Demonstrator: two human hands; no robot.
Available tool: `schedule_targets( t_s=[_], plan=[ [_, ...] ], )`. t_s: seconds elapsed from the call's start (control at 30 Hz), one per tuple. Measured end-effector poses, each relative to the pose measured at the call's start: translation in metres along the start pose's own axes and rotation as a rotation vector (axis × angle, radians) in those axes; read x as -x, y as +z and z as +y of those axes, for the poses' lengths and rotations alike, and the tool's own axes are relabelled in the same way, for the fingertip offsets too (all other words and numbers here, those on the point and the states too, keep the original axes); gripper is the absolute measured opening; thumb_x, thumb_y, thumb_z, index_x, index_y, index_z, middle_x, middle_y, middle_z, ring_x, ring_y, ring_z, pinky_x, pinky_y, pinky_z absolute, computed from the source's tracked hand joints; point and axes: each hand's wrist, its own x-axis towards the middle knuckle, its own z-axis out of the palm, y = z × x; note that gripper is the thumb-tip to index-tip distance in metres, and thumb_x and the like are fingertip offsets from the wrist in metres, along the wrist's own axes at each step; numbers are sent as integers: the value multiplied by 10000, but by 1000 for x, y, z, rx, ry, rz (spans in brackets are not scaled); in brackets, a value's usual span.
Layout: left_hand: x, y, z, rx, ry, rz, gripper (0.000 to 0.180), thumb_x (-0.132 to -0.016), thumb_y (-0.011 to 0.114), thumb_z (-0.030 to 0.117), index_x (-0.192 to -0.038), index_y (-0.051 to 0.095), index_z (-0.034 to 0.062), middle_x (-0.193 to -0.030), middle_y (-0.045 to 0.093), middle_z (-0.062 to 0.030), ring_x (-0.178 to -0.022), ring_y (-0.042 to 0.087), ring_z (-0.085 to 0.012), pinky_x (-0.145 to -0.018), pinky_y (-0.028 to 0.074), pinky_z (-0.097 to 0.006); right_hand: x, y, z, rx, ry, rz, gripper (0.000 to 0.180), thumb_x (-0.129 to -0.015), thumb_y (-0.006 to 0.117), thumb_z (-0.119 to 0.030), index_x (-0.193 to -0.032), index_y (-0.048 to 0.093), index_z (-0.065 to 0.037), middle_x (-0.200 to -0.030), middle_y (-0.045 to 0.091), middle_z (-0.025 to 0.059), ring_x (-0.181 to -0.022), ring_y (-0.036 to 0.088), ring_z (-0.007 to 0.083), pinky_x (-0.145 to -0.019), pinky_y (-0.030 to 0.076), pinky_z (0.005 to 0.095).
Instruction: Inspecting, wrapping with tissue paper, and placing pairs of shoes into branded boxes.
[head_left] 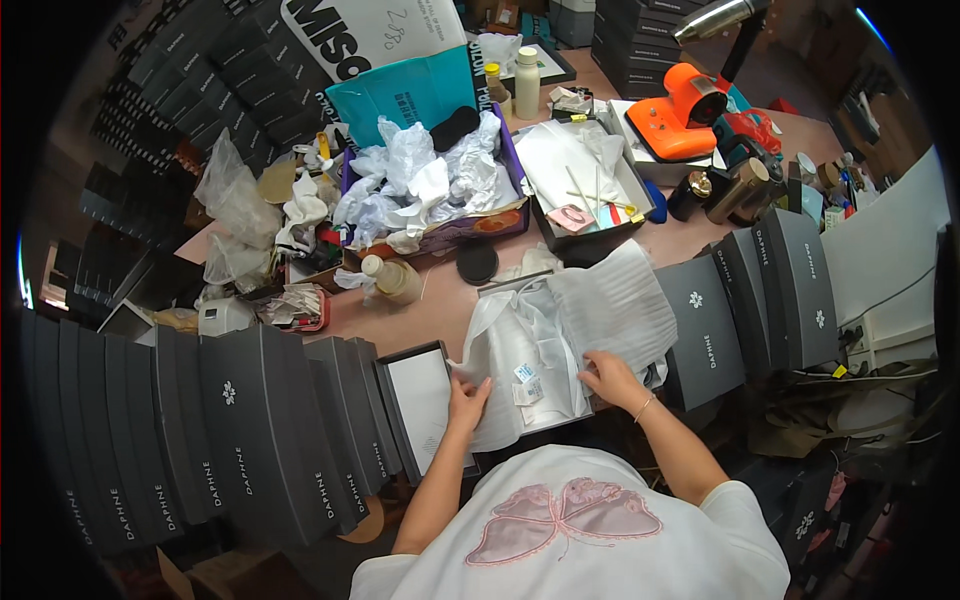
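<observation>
A shoebox (536,430) lies open in front of me, lined with white foam sheet and crumpled white tissue (545,345). Small paper labels (525,385) with blue print lie on the white contents; the tissue hides what is under it. My left hand (467,402) is closed on the left flap of the foam sheet (492,425), thumb against fingers. On the other side, my right hand (612,380) pinches the lower edge of the ribbed right flap (620,310), which is folded out over the box's right side. A grey box lid (415,410) with a pale inside sits left of my left hand.
Grey shoeboxes stand in rows at left (260,430) and right (705,330). Behind are a bottle (396,281), a round black lid (477,264), a purple carton (440,236) of crumpled tissue, a tray (590,232) of papers and an orange device (685,115).
</observation>
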Motion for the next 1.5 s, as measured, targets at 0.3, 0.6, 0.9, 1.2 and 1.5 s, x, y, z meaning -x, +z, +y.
schedule_targets(
  t_s=[0.3,0.6,0.9,1.2,1.5],
  plan=[
    [60,-8,-60,-402,209,-150,510,-827,693,343,-1172,585,-16,-908,666,-171,-929,644,-328,-818,492,-398,23,20,18,-436,565,-184,420,-862,645,-376,-830,610,41,-645,607,97,-573,627,152,-463,480,290],
    [84,-99,1,-184,281,255,195,-863,583,122,-976,616,-33,-855,654,-130,-800,627,-201,-743,484,-317,58,19,-4,-640,531,-93,209,-828,673,-166,-797,576,16,-604,572,90,-524,576,158,-498,442,308],
    [116,14,114,-374,774,-547,406,-872,563,74,-1260,514,-38,-1267,537,-209,-1199,510,-345,-1012,399,-382,-5,-4,-93,-311,-331,-87,269,-824,610,-73,-1073,602,28,-1017,615,223,-906,626,323,-779,501,372],
    [-50,34,12,-613,357,-48,497,-861,497,281,-1231,487,-51,-1102,570,-341,-1045,544,-479,-930,425,-489,-57,17,-22,28,-180,38,593,-804,621,-93,-1340,391,15,-1334,423,276,-1262,391,413,-1058,331,460],
    [23,0,107,-628,440,-154,469,-874,513,356,-1118,549,-43,-1068,594,-308,-1024,565,-439,-900,440,-455,-30,-17,-49,-970,277,-145,781,-888,546,-561,-1395,362,5,-1404,426,167,-1289,417,278,-1053,359,355]
  ],
)
